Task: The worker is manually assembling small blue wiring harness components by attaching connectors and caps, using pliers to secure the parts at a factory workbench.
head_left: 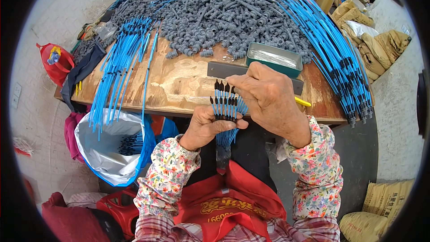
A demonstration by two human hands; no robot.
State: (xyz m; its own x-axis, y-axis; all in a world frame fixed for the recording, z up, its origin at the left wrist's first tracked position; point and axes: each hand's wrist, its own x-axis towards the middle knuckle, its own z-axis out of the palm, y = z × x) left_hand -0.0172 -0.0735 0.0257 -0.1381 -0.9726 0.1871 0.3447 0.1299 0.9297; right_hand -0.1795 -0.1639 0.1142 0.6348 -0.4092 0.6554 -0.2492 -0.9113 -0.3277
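Note:
My left hand [207, 127] is closed round a bundle of thin blue tubes [224, 108] and holds it upright above my lap. Black tips [224, 101] top the tubes in two uneven rows, and the lower ends hang between my knees. My right hand [268, 101] is pinched at the right side of the tips. A thin pale line, perhaps a wire, crosses near the lower row; what my right fingertips grip is hidden. Just beyond my right hand stands a green tin [293, 69] of thin whitish strands, beside a dark metal bar [220, 70] on the table.
Grey plastic fittings [233, 15] are heaped over the wooden table [183, 78]. Blue tubes [118, 71] lie at the left edge, more blue tubes [327, 47] at the right. An open lined bag [105, 161] stands below left. A yellow-handled tool [303, 102] lies near the front edge.

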